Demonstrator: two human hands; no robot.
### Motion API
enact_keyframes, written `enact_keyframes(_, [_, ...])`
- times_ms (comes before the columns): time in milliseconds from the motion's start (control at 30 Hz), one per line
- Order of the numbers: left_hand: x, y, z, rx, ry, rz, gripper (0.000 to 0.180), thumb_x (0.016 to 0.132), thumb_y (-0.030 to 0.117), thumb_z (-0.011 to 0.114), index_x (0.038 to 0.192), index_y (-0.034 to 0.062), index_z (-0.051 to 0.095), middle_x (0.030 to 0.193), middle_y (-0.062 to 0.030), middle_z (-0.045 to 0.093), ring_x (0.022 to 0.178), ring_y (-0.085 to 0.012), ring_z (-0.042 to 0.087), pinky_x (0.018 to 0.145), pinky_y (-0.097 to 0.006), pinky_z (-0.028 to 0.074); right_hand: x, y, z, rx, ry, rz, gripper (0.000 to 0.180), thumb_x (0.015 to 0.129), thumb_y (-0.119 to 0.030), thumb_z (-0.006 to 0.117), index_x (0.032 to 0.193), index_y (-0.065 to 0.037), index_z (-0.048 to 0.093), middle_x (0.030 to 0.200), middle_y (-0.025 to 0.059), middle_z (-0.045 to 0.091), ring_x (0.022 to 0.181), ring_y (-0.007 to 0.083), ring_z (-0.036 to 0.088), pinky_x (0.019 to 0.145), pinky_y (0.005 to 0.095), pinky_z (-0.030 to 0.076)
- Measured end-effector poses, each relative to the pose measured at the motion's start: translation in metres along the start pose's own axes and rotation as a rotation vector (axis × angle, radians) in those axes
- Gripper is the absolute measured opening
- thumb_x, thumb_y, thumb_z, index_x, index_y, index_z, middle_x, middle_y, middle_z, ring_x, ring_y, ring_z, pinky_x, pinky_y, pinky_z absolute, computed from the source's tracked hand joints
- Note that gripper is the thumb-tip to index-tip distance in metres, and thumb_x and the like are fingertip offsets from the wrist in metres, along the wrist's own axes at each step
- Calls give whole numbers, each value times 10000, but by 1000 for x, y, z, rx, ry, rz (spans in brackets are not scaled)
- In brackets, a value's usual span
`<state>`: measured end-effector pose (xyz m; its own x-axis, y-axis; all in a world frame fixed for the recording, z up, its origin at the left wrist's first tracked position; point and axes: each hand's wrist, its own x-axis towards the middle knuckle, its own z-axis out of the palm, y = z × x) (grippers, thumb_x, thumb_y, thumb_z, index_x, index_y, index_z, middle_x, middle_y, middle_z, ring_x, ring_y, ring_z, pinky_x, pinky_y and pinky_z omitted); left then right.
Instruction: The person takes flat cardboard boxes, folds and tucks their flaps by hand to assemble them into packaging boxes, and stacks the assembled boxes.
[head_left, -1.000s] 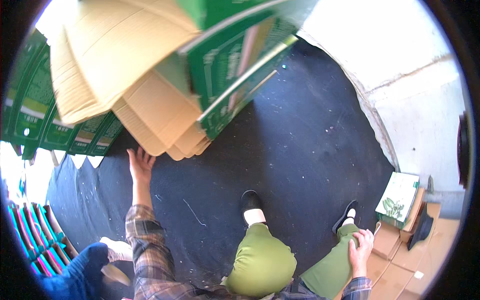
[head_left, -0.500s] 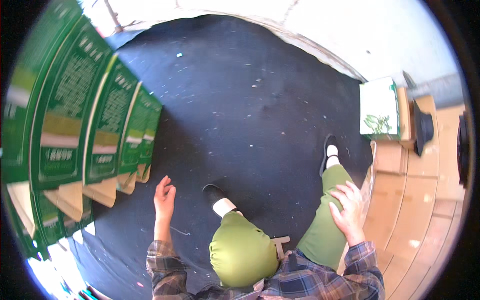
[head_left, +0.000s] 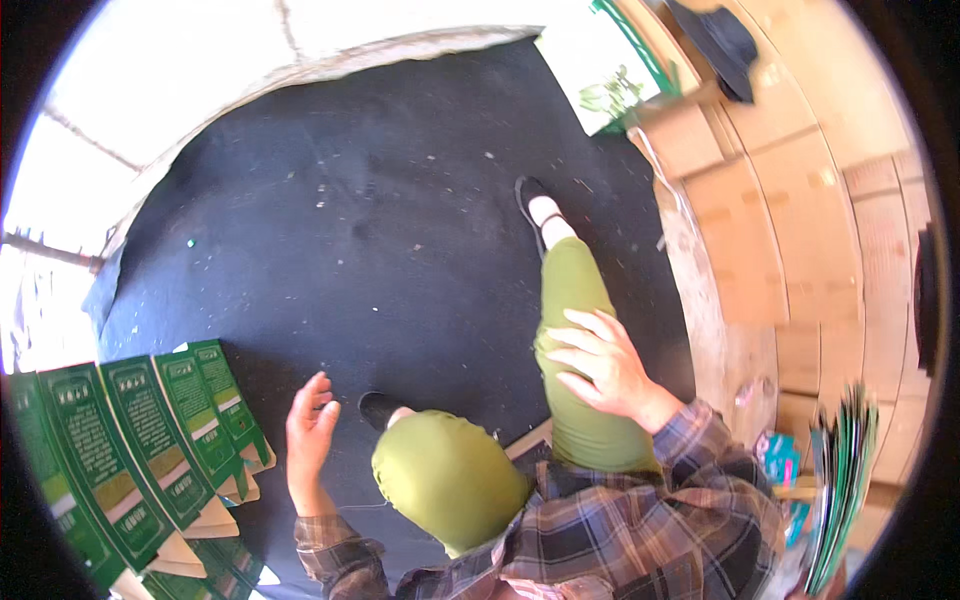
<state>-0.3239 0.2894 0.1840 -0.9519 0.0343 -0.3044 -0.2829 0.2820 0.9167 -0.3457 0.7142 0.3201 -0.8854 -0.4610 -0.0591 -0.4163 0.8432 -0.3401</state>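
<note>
My left hand [head_left: 308, 440] hangs open above the black mat [head_left: 350, 220], fingers spread, holding nothing, a short way right of a row of green flattened cartons [head_left: 140, 450]. My right hand [head_left: 600, 362] lies flat on my right thigh in green trousers [head_left: 575, 330], fingers apart and empty. My left knee [head_left: 445, 475] is bent up between the two hands. Both feet wear black shoes on the mat.
Flattened brown cardboard [head_left: 790, 200] covers the floor at the right, with a dark hat [head_left: 720, 40] on it. A green-and-white printed sheet [head_left: 600, 70] lies at the mat's top edge. A stack of green cartons [head_left: 845, 480] stands at the lower right. Pale pavement [head_left: 200, 70] borders the mat.
The view has swung further right. The green cartons have slid to the lower left. My left hand has come off the cartons and hangs free; my right hand stays on my thigh.
</note>
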Motion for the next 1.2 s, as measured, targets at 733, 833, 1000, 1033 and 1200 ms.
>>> enact_keyframes(733, [-39, 218, 127, 2, -192, 501, 481, 818, 230, 695, 1240, 37, 571, 1152, -138, 617, 1043, -253, 598, 858, -345, 470, -59, 58, 18, 251, 345, 74, 209, 840, -139, 626, 1040, -82, 651, 1140, 94, 618, 1100, 291, 552, 947, 424, 423])
enact_keyframes(833, [-48, 219, 129, 31, -171, 485, 480, 817, 203, 692, 1248, 35, 564, 1157, -139, 615, 1050, -255, 599, 858, -344, 473, -70, 75, 25, 402, 414, 166, 186, 845, -72, 618, 1025, -47, 652, 1093, 124, 635, 1025, 302, 594, 909, 389, 460])
enact_keyframes(1000, [-60, 225, 138, 72, -149, 486, 464, 817, 167, 683, 1245, 31, 565, 1160, -139, 615, 1050, -255, 602, 859, -344, 476, -86, 99, 37, 457, 491, 239, 196, 821, -28, 613, 1016, -32, 638, 1001, 135, 646, 961, 311, 610, 835, 381, 482])
enact_keyframes(1033, [-61, 225, 141, 78, -152, 478, 460, 816, 156, 680, 1244, 31, 566, 1156, -138, 616, 1048, -253, 603, 860, -342, 476, -93, 104, 38, 449, 491, 285, 197, 820, -32, 617, 1016, -33, 639, 985, 137, 650, 953, 310, 614, 828, 381, 485])
enact_keyframes(1200, [-66, 221, 154, 75, -132, 451, 455, 812, 121, 676, 1245, 32, 569, 1137, -130, 623, 1041, -240, 605, 858, -336, 477, -115, 128, 51, 409, 459, 351, 196, 817, -40, 625, 1013, -40, 644, 956, 143, 654, 931, 323, 615, 806, 388, 490])
